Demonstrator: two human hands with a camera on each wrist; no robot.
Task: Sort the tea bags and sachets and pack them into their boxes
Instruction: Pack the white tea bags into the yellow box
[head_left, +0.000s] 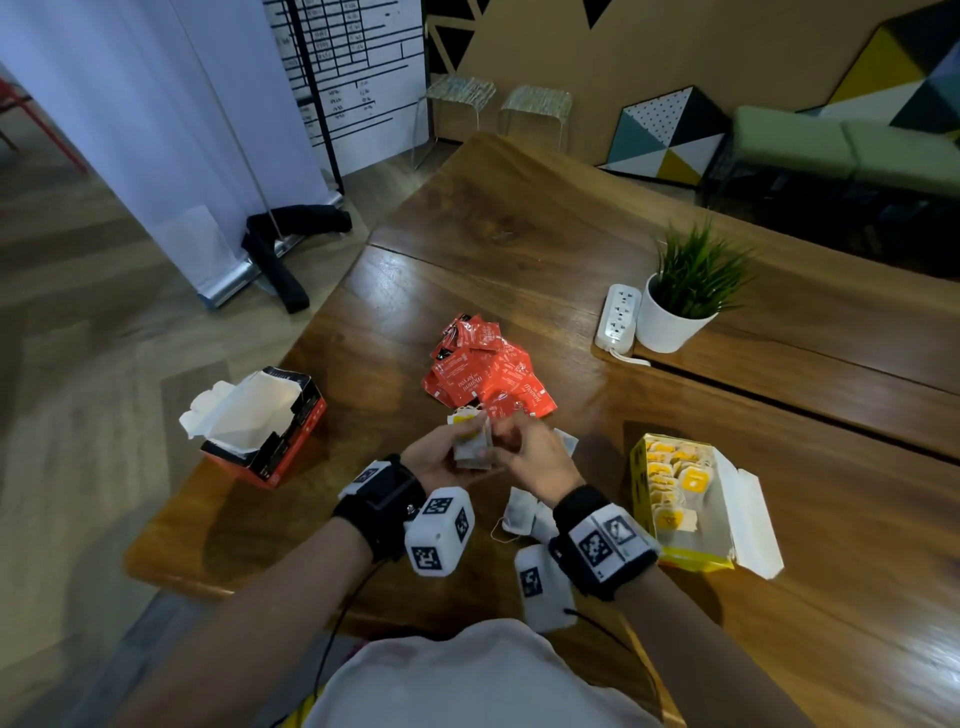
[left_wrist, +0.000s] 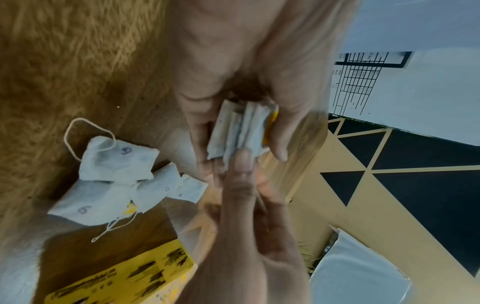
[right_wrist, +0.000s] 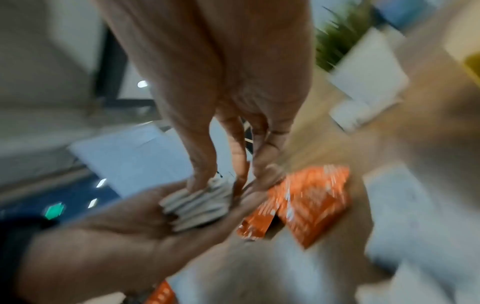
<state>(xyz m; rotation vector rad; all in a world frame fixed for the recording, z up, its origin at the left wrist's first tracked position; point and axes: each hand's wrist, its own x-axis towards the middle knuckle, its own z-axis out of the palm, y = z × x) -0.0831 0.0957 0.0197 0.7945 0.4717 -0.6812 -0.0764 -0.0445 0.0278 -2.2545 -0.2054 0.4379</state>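
Note:
My left hand (head_left: 441, 452) holds a small stack of white tea bags (head_left: 472, 447) with yellow tags, thumb and fingers curled round it; the same stack (left_wrist: 239, 131) shows edge-on in the left wrist view. My right hand (head_left: 524, 449) meets it from the right, its fingertips (right_wrist: 202, 181) pressing on the stack (right_wrist: 197, 205). Several loose tea bags (head_left: 524, 512) lie on the table under my right wrist. A pile of red sachets (head_left: 488, 369) lies just beyond my hands. The open red box (head_left: 260, 421) stands at the left, the open yellow box (head_left: 685, 499) with tea bags inside at the right.
A potted plant (head_left: 680, 296) in a white pot and a white power strip (head_left: 618, 317) stand at the back right of the wooden table (head_left: 519, 234). The table's left edge runs close to the red box. Floor, stools and a banner stand lie beyond.

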